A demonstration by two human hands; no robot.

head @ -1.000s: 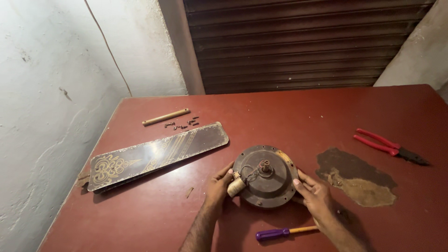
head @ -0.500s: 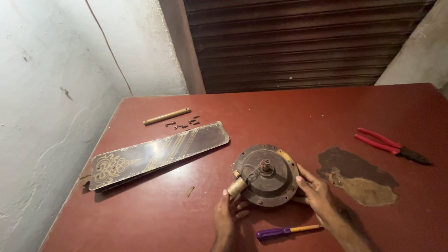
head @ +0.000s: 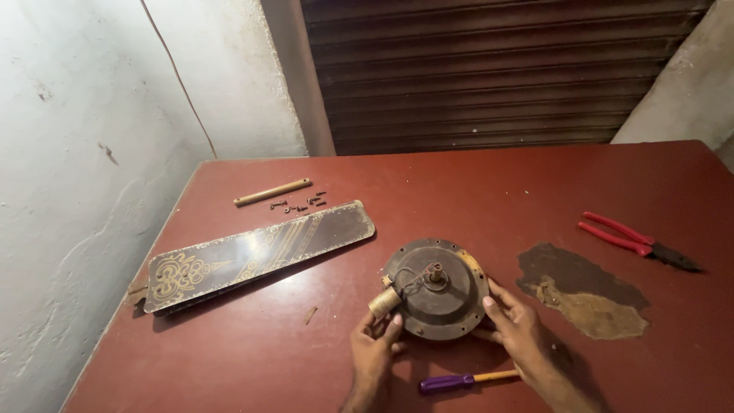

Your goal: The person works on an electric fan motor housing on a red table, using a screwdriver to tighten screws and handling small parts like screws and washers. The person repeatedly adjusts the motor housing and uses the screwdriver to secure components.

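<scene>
My left hand (head: 375, 348) has slid under the cylindrical capacitor (head: 384, 302) — both hands, right hand (head: 518, 330) included, open against the round fan motor (head: 436, 287), steadying it mid-table (head: 474, 191).

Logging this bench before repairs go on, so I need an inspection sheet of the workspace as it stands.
Surface: red table, large worn patch at right.
Job's things: round fan motor housing, small cylinder wired to it.
Clutter: fan blade, rod, loose screws, red pliers, purple screwdriver.
Grippers: left hand at the cylinder; right hand on the housing's rim.
Cables: thin wall wire.
Surroundings: shutter, whitewashed wall.
</scene>
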